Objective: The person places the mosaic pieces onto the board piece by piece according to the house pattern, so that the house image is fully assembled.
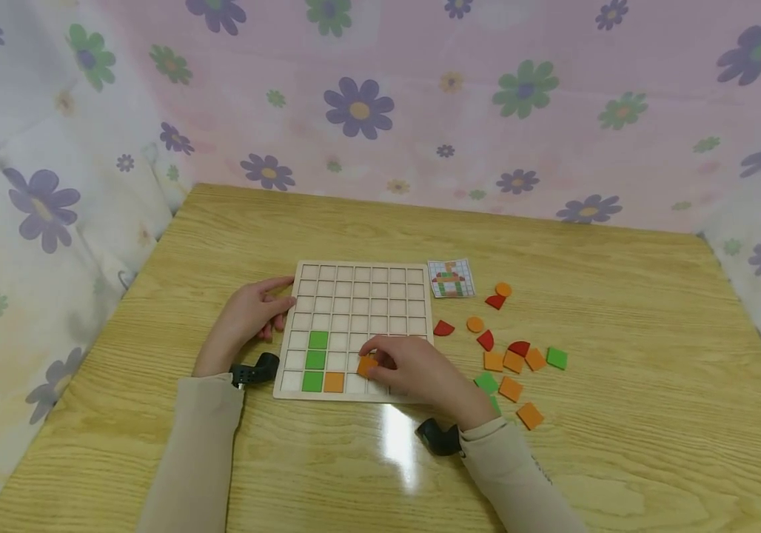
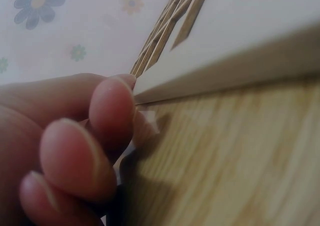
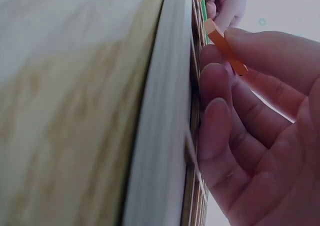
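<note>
A pale wooden grid board [image 1: 354, 399] lies on the table. My left hand [image 1: 243, 322] is at its left edge, fingertips touching the rim; the left wrist view shows the index finger [image 2: 55, 93] along the board's side and other fingers bent. My right hand [image 1: 417, 363] pinches an orange square tile [image 1: 366, 367] between thumb and finger, tilted above the lower middle cells. In the right wrist view that tile [image 3: 227, 51] appears edge-on. Three green square tiles [image 1: 314, 360] fill a column at the lower left, with one orange square tile [image 1: 334, 382] beside the lowest.
A small pattern card [image 1: 451, 278] lies by the board's upper right corner. Right of the board are scattered loose orange squares [image 1: 530, 415], green squares [image 1: 557, 358], red quarter-circles [image 1: 443, 328] and orange discs [image 1: 503, 289]. Flowered cloth [image 1: 407, 96] hangs behind the table.
</note>
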Available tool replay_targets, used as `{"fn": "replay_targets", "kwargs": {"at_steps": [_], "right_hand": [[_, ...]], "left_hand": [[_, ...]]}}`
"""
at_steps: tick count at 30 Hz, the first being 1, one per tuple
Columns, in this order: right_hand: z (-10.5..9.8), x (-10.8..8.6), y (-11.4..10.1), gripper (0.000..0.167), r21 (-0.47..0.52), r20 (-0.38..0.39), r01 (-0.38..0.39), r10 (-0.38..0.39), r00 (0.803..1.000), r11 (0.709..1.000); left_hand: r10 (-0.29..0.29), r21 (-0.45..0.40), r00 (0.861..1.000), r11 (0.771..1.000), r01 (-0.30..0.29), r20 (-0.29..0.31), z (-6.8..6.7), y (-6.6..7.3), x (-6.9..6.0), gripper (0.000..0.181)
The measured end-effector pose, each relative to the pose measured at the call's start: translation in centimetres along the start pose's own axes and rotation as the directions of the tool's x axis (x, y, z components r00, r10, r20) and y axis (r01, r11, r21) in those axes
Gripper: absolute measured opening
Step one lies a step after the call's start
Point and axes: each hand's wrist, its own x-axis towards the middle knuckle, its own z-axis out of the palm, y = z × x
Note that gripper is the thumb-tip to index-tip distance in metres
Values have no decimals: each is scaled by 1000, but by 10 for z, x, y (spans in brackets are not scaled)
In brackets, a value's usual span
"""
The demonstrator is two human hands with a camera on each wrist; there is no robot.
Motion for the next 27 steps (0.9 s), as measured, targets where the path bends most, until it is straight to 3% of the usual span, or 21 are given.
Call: {"fn": "replay_targets", "kwargs": {"at_steps": [11,27], "right_hand": [[6,0,-13,20,-88,17,32,-30,999,996],[12,0,-21,19,-153,-20,94,-98,995,984]], "left_hand": [[-7,-10,1000,1000,7,-3,-1,1,0,49],[-15,19,1000,1000,15,2,0,2,2,50]]}}
